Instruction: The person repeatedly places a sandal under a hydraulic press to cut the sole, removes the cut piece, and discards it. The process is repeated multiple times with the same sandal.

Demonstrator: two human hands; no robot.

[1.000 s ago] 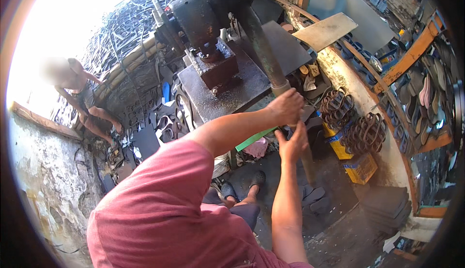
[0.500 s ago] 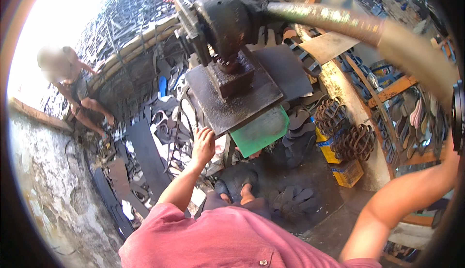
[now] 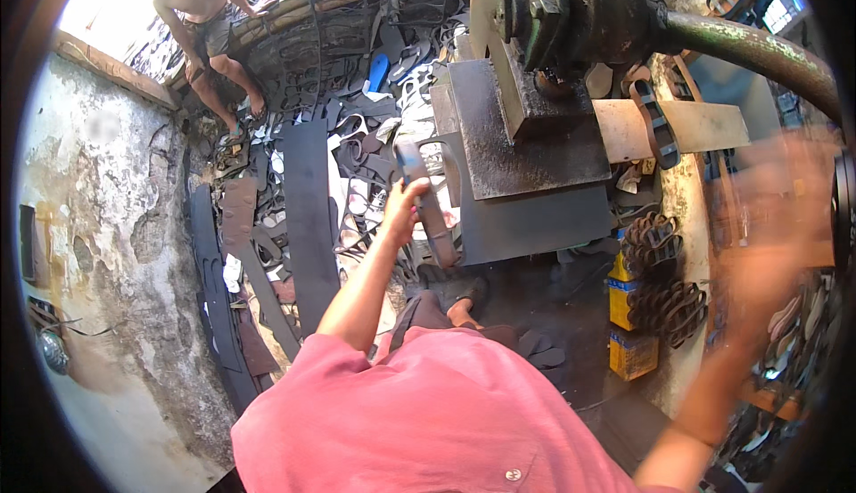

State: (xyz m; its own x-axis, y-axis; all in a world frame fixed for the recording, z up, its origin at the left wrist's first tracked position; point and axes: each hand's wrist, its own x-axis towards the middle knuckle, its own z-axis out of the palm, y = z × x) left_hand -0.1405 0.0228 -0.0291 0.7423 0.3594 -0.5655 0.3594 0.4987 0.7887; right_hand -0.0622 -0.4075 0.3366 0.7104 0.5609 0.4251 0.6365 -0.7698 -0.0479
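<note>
My left hand (image 3: 406,209) is closed round the side of a narrow, sole-shaped metal cutting die (image 3: 434,225), held tilted at the left edge of the press. Beside it, a dark flat sheet (image 3: 539,228) juts out from under the heavy, dirty press plate (image 3: 535,159); a curved cut-out shows at the sheet's left edge. My right hand (image 3: 785,199) is raised at the far right, below the press's long pipe handle (image 3: 758,52). Motion smears its fingers, and I cannot make out anything in it.
Cut scraps and dark strips (image 3: 310,217) cover the floor at left, along a stained wall (image 3: 116,252). Another person (image 3: 209,38) sits at the far left. Bundled sandal straps (image 3: 660,243) stand by yellow boxes (image 3: 633,353). A sandal (image 3: 655,123) lies on a board.
My left hand has gone from the press plate's edge to gripping the die. The green slab under the plate no longer shows; a dark sheet does. My right hand has come into view.
</note>
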